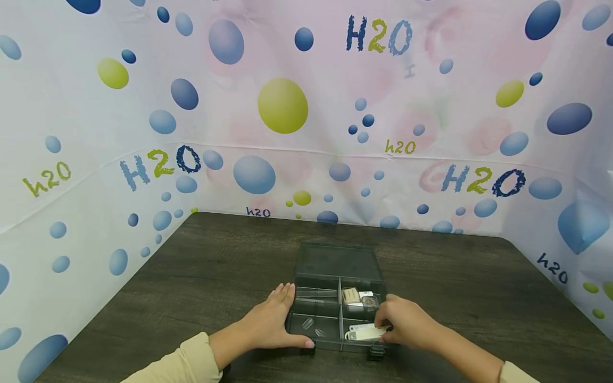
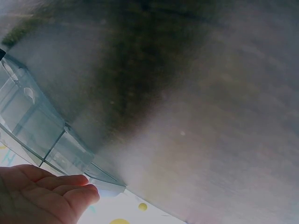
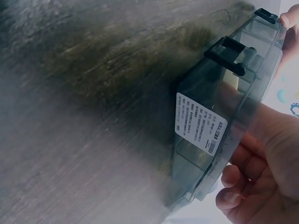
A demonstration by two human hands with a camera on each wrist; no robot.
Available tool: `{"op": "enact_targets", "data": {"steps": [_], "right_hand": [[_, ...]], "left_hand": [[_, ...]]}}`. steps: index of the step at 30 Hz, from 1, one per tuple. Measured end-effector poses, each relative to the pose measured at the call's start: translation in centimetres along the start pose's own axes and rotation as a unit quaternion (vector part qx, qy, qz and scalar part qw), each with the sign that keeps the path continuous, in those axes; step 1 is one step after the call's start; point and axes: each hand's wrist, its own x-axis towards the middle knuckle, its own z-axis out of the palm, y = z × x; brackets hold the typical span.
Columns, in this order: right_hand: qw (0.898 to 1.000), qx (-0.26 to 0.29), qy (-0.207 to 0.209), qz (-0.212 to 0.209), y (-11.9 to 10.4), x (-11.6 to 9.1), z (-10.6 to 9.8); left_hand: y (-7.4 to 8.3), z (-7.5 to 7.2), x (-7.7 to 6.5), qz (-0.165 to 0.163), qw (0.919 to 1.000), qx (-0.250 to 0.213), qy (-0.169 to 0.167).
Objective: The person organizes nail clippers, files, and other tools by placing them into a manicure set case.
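Note:
A dark see-through compartment box (image 1: 318,348) stands on the table with its lid (image 1: 337,260) tipped back. My left hand (image 1: 270,322) rests along the box's left side, fingers straight, thumb on the front latch. In the left wrist view, that hand's fingers (image 2: 77,193) lie beside the box wall. My right hand (image 1: 409,322) reaches into the front right compartment and pinches the right end of a flat white stick (image 1: 366,333) with a small loop at its left end. Through the box wall in the right wrist view, the fingertips are partly hidden; the other fingers (image 3: 233,177) curl outside it.
Small clear pieces (image 1: 308,323) lie in the front left compartment. The back right one holds a beige square piece (image 1: 351,296) and other small items. A white printed label (image 3: 201,123) is on the box. Behind the dark wood table (image 1: 230,255) hangs a patterned curtain (image 1: 325,133).

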Motion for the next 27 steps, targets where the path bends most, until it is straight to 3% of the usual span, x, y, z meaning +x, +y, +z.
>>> {"op": "enact_targets", "data": {"steps": [12, 20, 23, 27], "right_hand": [[0.999, -0.034, 0.010, -0.009, -0.03, 0.35, 0.22], [1.000, 0.010, 0.009, 0.004, 0.17, 0.17, -0.01], [0.999, 0.028, 0.025, 0.001, 0.19, 0.01, -0.06], [0.997, 0.029, 0.076, -0.002, 0.23, -0.29, -0.10]], "left_hand": [[-0.06, 0.10, 0.13, 0.000, 1.0000, 0.001, 0.001], [0.09, 0.11, 0.08, 0.001, 1.0000, 0.003, -0.001], [0.14, 0.13, 0.02, 0.002, 1.0000, 0.006, 0.001], [0.10, 0.17, -0.01, 0.003, 1.0000, 0.006, 0.003]]}}
